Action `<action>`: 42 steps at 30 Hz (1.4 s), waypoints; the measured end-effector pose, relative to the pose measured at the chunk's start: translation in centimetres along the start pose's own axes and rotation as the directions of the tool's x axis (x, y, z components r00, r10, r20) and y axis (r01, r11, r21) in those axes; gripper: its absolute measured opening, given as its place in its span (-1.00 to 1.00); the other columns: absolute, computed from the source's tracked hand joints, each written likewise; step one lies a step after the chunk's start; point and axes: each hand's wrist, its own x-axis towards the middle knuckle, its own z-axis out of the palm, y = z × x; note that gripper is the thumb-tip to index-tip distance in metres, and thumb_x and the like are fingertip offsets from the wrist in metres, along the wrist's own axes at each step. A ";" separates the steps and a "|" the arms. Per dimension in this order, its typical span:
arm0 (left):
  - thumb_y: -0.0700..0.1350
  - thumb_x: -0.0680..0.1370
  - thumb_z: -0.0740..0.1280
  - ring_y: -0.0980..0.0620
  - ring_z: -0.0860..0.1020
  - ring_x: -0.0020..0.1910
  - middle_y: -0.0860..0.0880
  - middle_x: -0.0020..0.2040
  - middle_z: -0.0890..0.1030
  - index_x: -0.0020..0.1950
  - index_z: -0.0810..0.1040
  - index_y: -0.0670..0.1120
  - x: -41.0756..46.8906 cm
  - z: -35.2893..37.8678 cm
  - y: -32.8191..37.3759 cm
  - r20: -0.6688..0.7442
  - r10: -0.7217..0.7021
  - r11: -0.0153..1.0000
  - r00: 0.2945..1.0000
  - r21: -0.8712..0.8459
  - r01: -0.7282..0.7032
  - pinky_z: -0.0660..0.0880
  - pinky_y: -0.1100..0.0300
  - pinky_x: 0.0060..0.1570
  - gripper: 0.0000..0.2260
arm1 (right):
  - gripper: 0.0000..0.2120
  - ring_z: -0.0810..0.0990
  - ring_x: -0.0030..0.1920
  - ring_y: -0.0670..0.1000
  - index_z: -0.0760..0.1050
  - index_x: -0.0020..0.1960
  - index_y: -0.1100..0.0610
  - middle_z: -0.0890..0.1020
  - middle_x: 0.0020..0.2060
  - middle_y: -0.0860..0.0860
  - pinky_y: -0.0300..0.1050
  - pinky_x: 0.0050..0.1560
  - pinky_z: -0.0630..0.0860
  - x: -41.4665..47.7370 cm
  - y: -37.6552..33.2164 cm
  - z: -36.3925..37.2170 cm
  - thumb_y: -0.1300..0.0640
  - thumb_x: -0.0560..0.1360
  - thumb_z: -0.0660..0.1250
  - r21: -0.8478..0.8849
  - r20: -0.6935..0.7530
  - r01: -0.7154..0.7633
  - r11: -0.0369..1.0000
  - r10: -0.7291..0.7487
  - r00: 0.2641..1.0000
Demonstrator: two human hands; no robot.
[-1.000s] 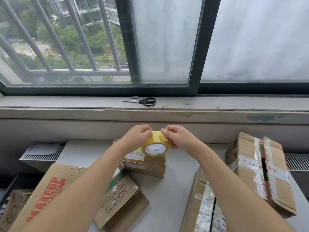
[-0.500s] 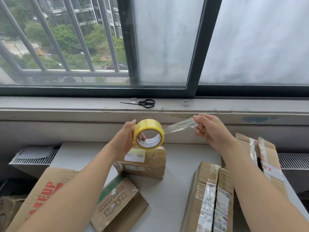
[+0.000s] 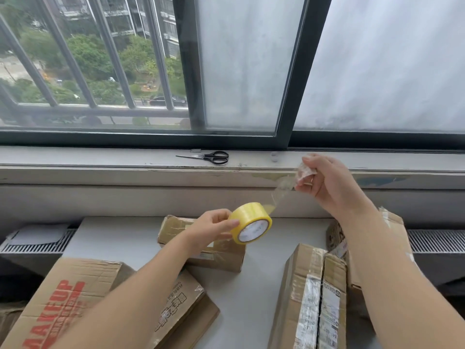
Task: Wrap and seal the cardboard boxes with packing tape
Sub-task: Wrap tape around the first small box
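Observation:
My left hand (image 3: 214, 226) grips a yellow roll of packing tape (image 3: 253, 222) above a small cardboard box (image 3: 173, 226) at the middle of the grey table (image 3: 254, 293). A clear strip of tape (image 3: 283, 188) runs up and right from the roll. My right hand (image 3: 324, 182) pinches the strip's free end, raised near the windowsill. A taped box (image 3: 312, 295) stands at the front right and another box (image 3: 338, 235) lies behind my right forearm.
Black scissors (image 3: 210, 157) lie on the windowsill (image 3: 100, 159). A large box printed MAKEUP (image 3: 68, 295) and a smaller printed box (image 3: 181, 303) sit at the front left. Radiator grilles (image 3: 435, 240) flank the table.
My right hand has pulled the tape end farther up and to the right, lengthening the strip. My left hand has lowered the roll toward the small box.

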 end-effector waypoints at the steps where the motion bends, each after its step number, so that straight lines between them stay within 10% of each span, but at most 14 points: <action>1: 0.00 0.55 0.48 -0.01 0.64 0.07 -0.10 0.04 0.66 0.16 0.57 -0.27 0.1 0.6 0.0 0.005 -0.025 0.999 1.000 0.031 0.025 0.60 0.14 0.13 -0.63 | -0.67 0.48 -0.36 0.03 0.37 -0.29 0.13 0.46 -0.39 0.06 -0.14 -0.31 0.56 0.0 -0.2 0.6 0.24 0.66 0.19 -0.032 0.048 0.013 0.999 -0.011 0.999; 6: -0.11 0.63 0.39 0.17 0.65 0.00 0.10 0.02 0.69 0.12 0.62 -0.06 0.6 2.0 0.1 -0.097 0.110 0.914 0.989 0.401 -0.063 0.59 0.15 0.06 -0.91 | -0.70 0.53 -0.37 0.06 0.38 -0.28 0.17 0.45 -0.35 0.14 -0.09 -0.25 0.60 -0.2 -2.1 2.2 0.18 0.62 0.31 -0.251 0.174 0.064 0.966 -0.021 0.985; 10: 0.07 0.60 0.31 -0.04 0.58 0.22 0.03 0.22 0.64 0.21 0.61 -0.03 -0.1 1.1 -2.8 0.058 0.434 0.306 0.899 0.929 -0.208 0.56 -0.01 0.21 -0.72 | -0.71 0.59 -0.34 0.04 0.41 -0.23 0.21 0.53 -0.35 0.08 -0.06 -0.18 0.63 -0.3 -2.0 2.5 0.18 0.65 0.30 -0.455 0.152 0.047 0.889 0.025 0.988; 13: 0.28 0.53 0.20 -0.11 0.37 0.48 0.00 0.49 0.47 0.45 0.40 0.07 -0.7 -0.3 -6.9 0.111 0.300 0.012 0.947 0.993 -0.120 0.39 -0.31 0.39 -0.46 | -0.69 0.61 -0.33 0.02 0.43 -0.27 0.19 0.55 -0.34 0.10 -0.02 -0.15 0.63 -0.1 -0.6 1.9 0.15 0.64 0.33 -0.536 0.055 -0.021 0.844 0.060 0.997; 25: 0.30 0.64 0.16 0.00 -0.12 0.67 0.07 0.69 -0.11 0.69 -0.11 0.04 -0.3 -3.9 -6.7 0.097 0.081 0.015 0.992 0.995 -0.099 -0.16 0.03 0.63 -0.25 | -0.70 0.63 -0.27 0.03 0.48 -0.20 0.24 0.59 -0.37 0.04 -0.04 -0.13 0.70 -0.6 3.0 -0.6 0.10 0.65 0.34 -0.555 -0.095 -0.199 0.808 0.176 0.980; 31: 0.60 0.43 -0.15 -0.14 -0.22 0.66 0.06 0.66 -0.25 0.58 -0.17 0.45 -2.2 -6.8 -7.2 -0.044 0.050 -0.027 0.998 0.999 0.045 -0.32 -0.41 0.45 -0.26 | -0.67 0.64 -0.30 0.01 0.47 -0.23 0.23 0.60 -0.39 0.05 -0.04 -0.14 0.69 -0.5 4.2 -0.3 0.08 0.65 0.34 -0.590 -0.086 -0.228 0.775 0.220 0.972; 42: 0.46 0.58 0.07 -0.24 0.12 0.54 -0.08 0.60 0.12 0.58 -0.20 0.41 -0.9 -3.9 -5.6 -0.036 0.044 -0.125 0.998 0.991 0.041 -0.18 -0.56 0.41 -0.34 | -0.72 0.63 -0.31 0.05 0.46 -0.18 0.24 0.60 -0.32 0.13 0.00 -0.10 0.70 1.2 4.3 3.1 0.10 0.64 0.35 -0.630 -0.069 -0.231 0.741 0.243 0.968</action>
